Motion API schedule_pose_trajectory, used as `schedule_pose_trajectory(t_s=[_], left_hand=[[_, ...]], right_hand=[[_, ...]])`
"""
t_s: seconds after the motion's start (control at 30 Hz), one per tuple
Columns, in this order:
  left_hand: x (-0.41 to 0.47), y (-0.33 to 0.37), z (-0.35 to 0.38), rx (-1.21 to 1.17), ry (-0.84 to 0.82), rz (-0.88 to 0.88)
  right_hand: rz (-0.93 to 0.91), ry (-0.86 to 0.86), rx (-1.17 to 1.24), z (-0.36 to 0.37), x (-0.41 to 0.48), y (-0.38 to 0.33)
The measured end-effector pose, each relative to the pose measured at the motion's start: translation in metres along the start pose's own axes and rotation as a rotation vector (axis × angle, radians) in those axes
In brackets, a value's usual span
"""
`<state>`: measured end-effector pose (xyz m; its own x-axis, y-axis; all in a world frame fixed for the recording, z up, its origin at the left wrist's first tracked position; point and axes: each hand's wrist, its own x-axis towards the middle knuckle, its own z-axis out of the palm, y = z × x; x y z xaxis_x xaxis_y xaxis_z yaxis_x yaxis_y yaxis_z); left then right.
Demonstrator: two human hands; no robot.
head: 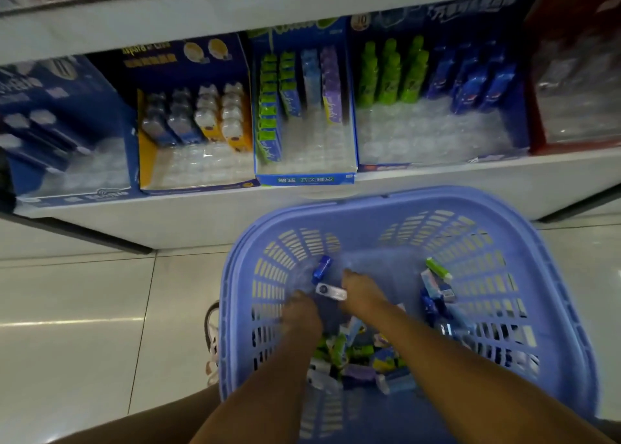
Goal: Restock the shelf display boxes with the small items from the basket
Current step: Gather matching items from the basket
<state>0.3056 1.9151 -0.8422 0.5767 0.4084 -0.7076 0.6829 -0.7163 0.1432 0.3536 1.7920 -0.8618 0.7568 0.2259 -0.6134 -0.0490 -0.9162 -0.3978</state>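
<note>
Both forearms reach down into the basket (pixel 551 309), a lilac plastic one with slotted walls. It sits over the pale floor tiles (pixel 84 309), which lie open to its left.

A jumble of small items (pixel 356 353) is heaped against the basket's near wall, and a second cluster (pixel 437 295) lies along its right wall. The middle of the basket floor is mostly bare.

The left hand (pixel 300 312) and right hand (pixel 361 294) point down there, fingers bent. A white item (pixel 331 292) lies between them, its right end meeting the right hand. Blur hides whether either hand has hold of anything. A blue item (pixel 322 268) lies just beyond.

The basket's far rim comes close under the front edge of the shelf (pixel 168 205). On that shelf five display boxes stand side by side:
- a blue box (pixel 111 107) at the left
- a yellow-lined box (pixel 148 161)
- a blue-rimmed box (pixel 305 178) holding green, blue and purple packs
- a box with green tubes (pixel 437 164)
- a red box (pixel 537 141) at the right

In each the stock stands at the back, with clear tray showing toward the front edge.
</note>
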Motion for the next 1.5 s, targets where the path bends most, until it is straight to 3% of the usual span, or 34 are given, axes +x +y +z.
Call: schedule_pose_trajectory(t_s=[0.07,0.17,0.3,0.43,0.53,0.67,0.97,1.2,1.33,1.5], left_hand=[[0.006,0.003,0.002,0.062,0.042,0.060],[0.002,0.007,-0.004,0.159,-0.050,0.184],[-0.004,0.025,-0.030,-0.041,-0.042,0.240],[-0.022,0.038,-0.079,-0.169,-0.075,0.360],[-0.039,0.037,-0.121,-0.439,-0.062,0.446],[-0.069,0.023,-0.182,-0.923,-0.074,0.531],[-0.087,-0.059,-0.263,-1.659,0.269,0.484],[-0.069,-0.092,-0.271,-1.951,0.355,0.286],[-0.059,-0.097,-0.276,-2.055,0.341,0.243],[-0.047,-0.107,-0.278,-2.001,0.387,0.243]], right_hand=[[0.020,0.044,0.220,-0.018,-0.004,0.012],[0.047,0.000,0.542,-0.046,-0.015,0.026],[0.034,-0.083,0.982,-0.076,-0.041,0.037],[-0.062,0.038,1.112,-0.112,-0.068,0.022],[-0.259,0.222,1.166,-0.141,-0.090,-0.010],[-0.483,0.312,1.266,-0.169,-0.116,-0.068],[-0.674,0.505,0.883,-0.197,-0.113,-0.218],[-0.722,0.733,0.415,-0.206,-0.051,-0.325],[-0.664,0.748,0.295,-0.203,-0.014,-0.349],[-0.665,0.700,0.179,-0.198,0.007,-0.370]])
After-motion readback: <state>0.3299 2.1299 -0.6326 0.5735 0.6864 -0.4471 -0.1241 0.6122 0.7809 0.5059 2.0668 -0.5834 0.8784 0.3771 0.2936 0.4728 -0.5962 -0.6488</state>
